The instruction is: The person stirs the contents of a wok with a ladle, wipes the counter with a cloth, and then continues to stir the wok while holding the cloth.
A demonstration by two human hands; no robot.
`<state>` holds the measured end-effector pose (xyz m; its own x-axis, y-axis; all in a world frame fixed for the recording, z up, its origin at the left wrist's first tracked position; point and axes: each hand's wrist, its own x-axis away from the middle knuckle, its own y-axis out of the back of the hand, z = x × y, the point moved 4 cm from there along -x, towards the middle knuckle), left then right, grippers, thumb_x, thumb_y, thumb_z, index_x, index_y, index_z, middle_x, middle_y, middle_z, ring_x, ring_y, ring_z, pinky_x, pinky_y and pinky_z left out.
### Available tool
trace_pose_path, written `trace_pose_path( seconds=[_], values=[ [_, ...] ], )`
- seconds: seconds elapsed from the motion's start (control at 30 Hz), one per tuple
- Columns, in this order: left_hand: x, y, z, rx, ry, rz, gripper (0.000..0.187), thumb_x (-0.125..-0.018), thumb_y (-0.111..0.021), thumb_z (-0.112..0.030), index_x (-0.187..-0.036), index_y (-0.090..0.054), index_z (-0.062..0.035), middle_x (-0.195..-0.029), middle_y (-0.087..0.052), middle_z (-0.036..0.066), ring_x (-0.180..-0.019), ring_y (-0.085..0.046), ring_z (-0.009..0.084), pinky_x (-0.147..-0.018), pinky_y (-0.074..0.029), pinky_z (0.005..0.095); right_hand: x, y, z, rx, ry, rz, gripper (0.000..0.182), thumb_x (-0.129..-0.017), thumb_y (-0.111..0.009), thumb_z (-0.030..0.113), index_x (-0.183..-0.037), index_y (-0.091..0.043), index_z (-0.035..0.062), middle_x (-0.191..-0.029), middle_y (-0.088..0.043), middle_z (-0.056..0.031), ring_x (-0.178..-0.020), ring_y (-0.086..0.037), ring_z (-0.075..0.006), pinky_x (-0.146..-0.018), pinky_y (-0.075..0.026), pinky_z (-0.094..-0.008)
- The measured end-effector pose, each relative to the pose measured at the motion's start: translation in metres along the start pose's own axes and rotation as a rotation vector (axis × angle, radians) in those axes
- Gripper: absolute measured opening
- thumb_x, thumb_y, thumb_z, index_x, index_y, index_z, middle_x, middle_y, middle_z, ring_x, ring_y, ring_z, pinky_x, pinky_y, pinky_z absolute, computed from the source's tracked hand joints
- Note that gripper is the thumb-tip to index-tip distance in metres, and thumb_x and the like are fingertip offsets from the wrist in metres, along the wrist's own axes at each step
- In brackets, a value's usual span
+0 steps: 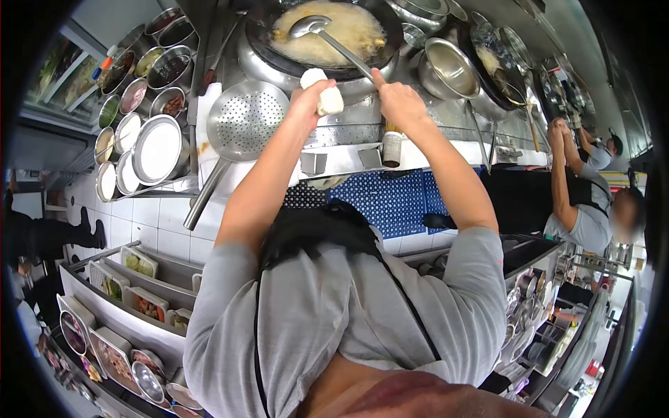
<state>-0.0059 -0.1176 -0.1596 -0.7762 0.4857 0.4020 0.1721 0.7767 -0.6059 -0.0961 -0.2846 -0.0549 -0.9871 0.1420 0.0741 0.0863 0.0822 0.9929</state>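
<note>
While its bowl sits over the pale, frothy liquid (348,24) in the wok (395,31), the ladle (346,56) slants across the near rim, its long axis running from far left to near right, where the right hand (403,104) grips the handle with fingers curled tight around it. I cannot tell whether the ladle's bowl touches the liquid. From those fingers, then, it lies ahead and to the left; the left hand (309,101), though not on the ladle, is nearer to that bowl. Its fingers are clamped on a bunched white cloth (329,101), just in front of the wok's near side; whether cloth and wok touch is unclear. Beside the left forearm lies a skimmer (247,118), its handle pointing back toward the wearer. A short cylinder (392,148) is just below the right hand, with a steel bowl (449,66) farther right. Food tubs (184,155) crowd the far left.
</note>
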Motion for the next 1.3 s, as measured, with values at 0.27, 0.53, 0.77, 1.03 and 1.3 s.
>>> trace_pose_path(
  seconds=[0.27, 0.53, 0.77, 1.03, 1.3],
  values=[
    [0.051, -0.015, -0.037, -1.159, -1.016, -0.082, 0.056, -0.063, -0.079, -0.026, -0.108, -0.062, 0.0025, -0.139, -0.049, 0.025, -0.129, -0.048, 0.0379, -0.107, -0.040, 0.0447, 0.058, 0.025, -0.043, 0.121, -0.005, 0.022, 0.071, -0.082, -0.051, -0.002, -0.151, -0.037, 0.0107, -0.088, -0.069, -0.0265, -0.083, -0.070, -0.0408, -0.075, -0.056, -0.0511],
    [0.027, -0.042, -0.022, -1.602, -1.160, 0.037, 0.062, -0.064, -0.083, -0.025, -0.114, -0.058, 0.0032, -0.137, -0.052, 0.024, -0.133, -0.044, 0.0395, -0.116, -0.032, 0.0464, 0.116, 0.066, -0.080, -0.020, -0.053, -0.056, 0.063, -0.088, -0.058, 0.006, -0.148, -0.041, 0.0100, -0.087, -0.067, -0.0291, -0.082, -0.067, -0.0459, -0.079, -0.052, -0.0543],
    [0.034, -0.047, -0.018, -1.694, -1.123, 0.016, 0.063, -0.065, -0.084, -0.024, -0.115, -0.058, 0.0036, -0.137, -0.051, 0.024, -0.134, -0.044, 0.0397, -0.116, -0.032, 0.0465, 0.127, 0.066, -0.100, -0.133, -0.015, 0.000, 0.057, -0.087, -0.063, 0.009, -0.142, -0.049, 0.0079, -0.090, -0.067, -0.0296, -0.089, -0.065, -0.0448, -0.083, -0.050, -0.0533],
    [0.041, -0.043, -0.015, -1.632, -1.160, -0.014, 0.060, -0.065, -0.084, -0.024, -0.112, -0.058, 0.0036, -0.138, -0.051, 0.025, -0.135, -0.043, 0.0402, -0.115, -0.033, 0.0468, 0.055, -0.001, -0.088, -0.140, -0.096, -0.004, 0.060, -0.089, -0.058, 0.011, -0.146, -0.042, 0.0069, -0.096, -0.066, -0.0305, -0.093, -0.065, -0.0469, -0.086, -0.049, -0.0548],
    [0.028, -0.008, -0.001, -0.181, -0.351, -0.240, 0.048, -0.091, -0.064, -0.046, -0.114, -0.057, -0.0035, -0.096, -0.072, 0.011, -0.086, -0.071, 0.0319, -0.077, -0.057, 0.0449, -0.001, -0.021, -0.059, -0.305, -0.065, -0.092, 0.052, -0.085, -0.060, 0.009, -0.134, -0.046, -0.0003, -0.094, -0.067, -0.0314, -0.094, -0.066, -0.0475, -0.086, -0.052, -0.0530]
  ],
)
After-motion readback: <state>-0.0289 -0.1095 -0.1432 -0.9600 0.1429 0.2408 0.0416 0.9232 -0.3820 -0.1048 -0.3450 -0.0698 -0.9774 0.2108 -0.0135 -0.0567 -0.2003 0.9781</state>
